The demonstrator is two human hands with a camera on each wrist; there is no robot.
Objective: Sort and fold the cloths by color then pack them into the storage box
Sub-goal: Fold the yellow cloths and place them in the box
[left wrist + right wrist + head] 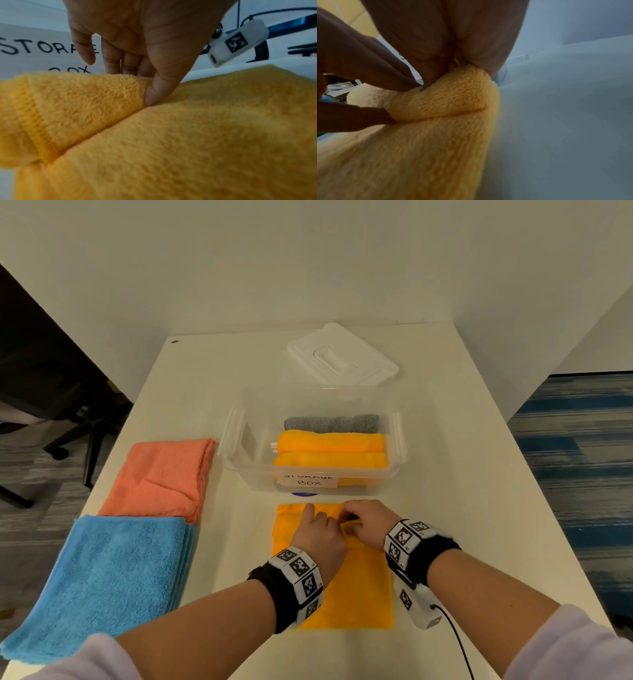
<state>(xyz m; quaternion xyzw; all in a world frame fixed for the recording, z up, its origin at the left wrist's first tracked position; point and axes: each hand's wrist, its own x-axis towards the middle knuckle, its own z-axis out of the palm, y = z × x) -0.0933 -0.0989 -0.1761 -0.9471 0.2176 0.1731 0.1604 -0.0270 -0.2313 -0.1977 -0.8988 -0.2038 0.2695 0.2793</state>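
Both hands, left hand [320,534] and right hand [368,520], pinched the yellow cloth's [359,594] far edge, nearest the storage box [236,440], its length running toward the person.

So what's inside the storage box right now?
In the storage box: two folded yellow cloths and a grey cloth behind them. Anything beneath them is hidden.
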